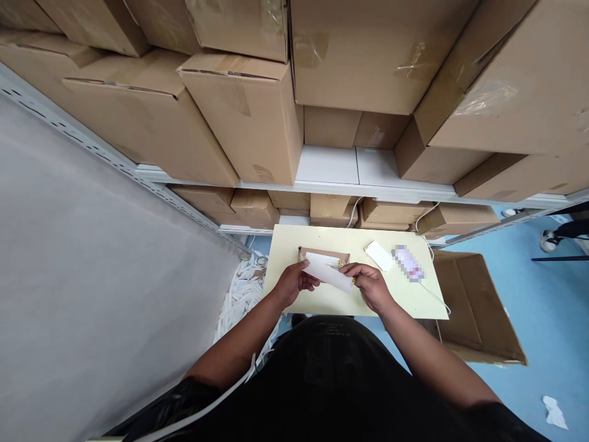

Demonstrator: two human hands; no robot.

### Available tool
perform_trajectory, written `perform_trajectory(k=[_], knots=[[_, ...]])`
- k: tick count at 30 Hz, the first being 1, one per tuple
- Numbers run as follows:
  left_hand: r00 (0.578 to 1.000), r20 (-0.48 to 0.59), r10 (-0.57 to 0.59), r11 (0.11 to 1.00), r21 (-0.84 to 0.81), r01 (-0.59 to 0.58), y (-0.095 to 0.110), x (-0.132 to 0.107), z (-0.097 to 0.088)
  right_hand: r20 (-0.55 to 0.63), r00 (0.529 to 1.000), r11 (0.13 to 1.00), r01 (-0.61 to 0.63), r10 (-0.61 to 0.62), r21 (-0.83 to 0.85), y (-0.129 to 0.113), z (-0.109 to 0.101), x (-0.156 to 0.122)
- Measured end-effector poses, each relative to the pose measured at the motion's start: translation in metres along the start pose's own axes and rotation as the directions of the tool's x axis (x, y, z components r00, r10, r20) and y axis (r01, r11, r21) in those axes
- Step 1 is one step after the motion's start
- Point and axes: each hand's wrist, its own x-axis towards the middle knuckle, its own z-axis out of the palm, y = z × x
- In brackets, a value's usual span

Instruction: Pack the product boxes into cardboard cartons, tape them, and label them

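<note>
My left hand (293, 283) pinches the left end of a white paper-like strip (329, 274) between thumb and fingers. At the strip's right end, which has a small yellow mark, my right hand (372, 286) has its fingers closed on it. The strip slants down to the right above the pale yellow table (304, 302). Just behind it lies a small open cardboard box (313, 250) with white pieces inside, partly covered by the strip and my hands. A similar white piece (378, 255) with a yellow corner rests on the table to the right.
A blurred-out device (408, 264) with a white cable lies at the table's right. A large open carton (473, 301) stands on the blue floor beside it. White scraps (239, 294) pile up at the left. Shelves (326, 164) full of cartons rise behind. Another person's shoe (549, 240) shows far right.
</note>
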Motion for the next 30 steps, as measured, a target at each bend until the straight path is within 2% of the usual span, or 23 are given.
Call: perform_trajectory(k=[3,6,11,14,17,19,20,23,25,27,28,30], knots=[[0.998,-0.019,0.052,0.999,0.006,-0.052,-0.003,-0.002,0.001,0.006,1.000,0.999,0.025,-0.025,-0.029,0.000,-0.005,0.001],[0.994,-0.030,0.104,0.991,0.084,-0.101,-0.004,-0.005,0.000,-0.010,1.000,1.000,-0.005,0.005,0.003,0.000,-0.007,0.001],[0.958,-0.065,0.280,0.920,0.304,-0.249,0.001,-0.007,-0.006,-0.083,0.973,0.962,-0.199,0.217,0.186,0.011,0.003,-0.005],[0.939,-0.062,0.339,0.835,0.479,-0.270,0.004,-0.005,-0.009,-0.183,0.929,0.946,-0.321,0.322,0.039,0.023,0.009,-0.006],[0.924,-0.069,0.375,0.675,0.704,-0.221,0.008,0.002,-0.011,-0.271,0.920,0.907,-0.348,0.282,-0.237,0.033,0.008,0.002],[0.903,-0.044,0.427,0.491,0.850,-0.190,0.010,0.011,-0.012,-0.295,0.940,0.826,-0.302,0.174,-0.476,0.037,0.005,0.013],[0.892,-0.025,0.451,0.381,0.909,-0.167,0.011,0.017,-0.012,-0.295,0.948,0.750,-0.281,0.119,-0.599,0.039,0.004,0.019],[0.884,0.026,0.467,0.071,0.995,-0.067,0.006,0.036,-0.014,-0.242,0.970,0.433,-0.226,0.018,-0.873,0.047,0.004,0.034],[0.892,0.052,0.449,-0.077,0.997,-0.020,-0.001,0.048,-0.016,-0.190,0.982,0.236,-0.185,0.003,-0.954,0.056,0.007,0.040],[0.893,0.074,0.445,-0.159,0.987,-0.003,-0.010,0.057,-0.019,-0.150,0.989,0.108,-0.148,-0.012,-0.983,0.066,0.009,0.042],[0.887,0.079,0.456,-0.171,0.985,0.000,-0.013,0.060,-0.021,-0.145,0.989,0.079,-0.143,-0.019,-0.987,0.071,0.009,0.043],[0.857,0.065,0.511,-0.134,0.991,0.004,-0.019,0.064,-0.027,-0.180,0.983,0.099,-0.175,-0.041,-0.980,0.079,0.004,0.043]])
